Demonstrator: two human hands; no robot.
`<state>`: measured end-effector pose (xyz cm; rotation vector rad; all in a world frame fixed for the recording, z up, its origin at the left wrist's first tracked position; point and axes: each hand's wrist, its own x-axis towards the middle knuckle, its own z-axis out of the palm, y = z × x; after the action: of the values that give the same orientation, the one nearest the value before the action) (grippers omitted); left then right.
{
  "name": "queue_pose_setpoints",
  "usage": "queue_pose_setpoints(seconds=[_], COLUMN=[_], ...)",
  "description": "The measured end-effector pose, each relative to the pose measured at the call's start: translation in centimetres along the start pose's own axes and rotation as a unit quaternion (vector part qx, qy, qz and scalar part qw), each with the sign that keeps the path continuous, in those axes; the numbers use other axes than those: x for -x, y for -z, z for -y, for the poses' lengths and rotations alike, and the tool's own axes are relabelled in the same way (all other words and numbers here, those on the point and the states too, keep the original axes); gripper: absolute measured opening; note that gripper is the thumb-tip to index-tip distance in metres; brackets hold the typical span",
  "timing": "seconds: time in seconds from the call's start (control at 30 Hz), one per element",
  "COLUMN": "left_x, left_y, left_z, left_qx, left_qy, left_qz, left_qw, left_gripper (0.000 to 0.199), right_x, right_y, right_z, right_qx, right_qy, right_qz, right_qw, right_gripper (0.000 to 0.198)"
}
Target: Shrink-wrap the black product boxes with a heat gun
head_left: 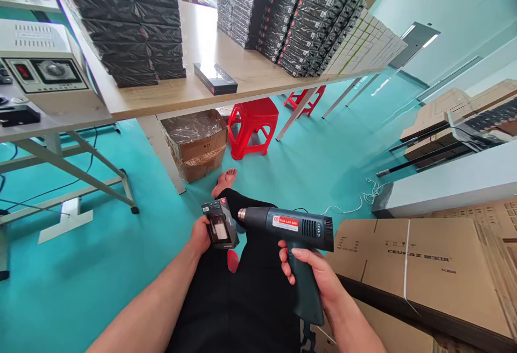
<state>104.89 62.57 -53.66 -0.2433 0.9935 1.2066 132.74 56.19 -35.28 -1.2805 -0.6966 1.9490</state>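
My left hand [201,236] grips a small black retail box [220,224] by its left edge, above my lap. The box has a printed picture on its front and a red mark at a top corner. In my right hand [309,267] is a dark green heat gun [299,226], fingers wrapped round its handle. Its metal nozzle points left at the box, a short gap away. A red and white label runs along the gun's barrel. Whether the gun is running cannot be seen.
A wooden table [258,81] bears stacks of black wrapped boxes [133,25] and one flat black box [215,78]. Beneath stand a carton [202,148] and a red stool [254,127]. A machine [44,68] is at left; flattened cartons [428,272] lie at right.
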Motion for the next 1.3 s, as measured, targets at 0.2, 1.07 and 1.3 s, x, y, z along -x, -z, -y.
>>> queue_pose_setpoints(seconds=[0.2,1.07,1.3], left_x=[0.0,0.5,0.4], left_y=[0.0,-0.1,0.1], left_z=[0.3,-0.2,-0.2], left_qx=[-0.066,-0.482,-0.47], left_qy=[-0.033,-0.506,-0.489], left_qz=[0.028,0.093,0.097], left_qw=[0.997,0.709,0.729], left_gripper=[0.017,0.04,0.04], right_x=[-0.3,1.2,0.8], right_y=[-1.1,-0.2,-0.2], right_z=[1.3,3.4,3.1], right_qx=[0.013,0.121,0.163], right_qy=[0.007,-0.017,-0.014], right_qz=[0.012,-0.024,-0.031], right_qw=[1.0,0.992,0.986], right_gripper=[0.029,0.03,0.031])
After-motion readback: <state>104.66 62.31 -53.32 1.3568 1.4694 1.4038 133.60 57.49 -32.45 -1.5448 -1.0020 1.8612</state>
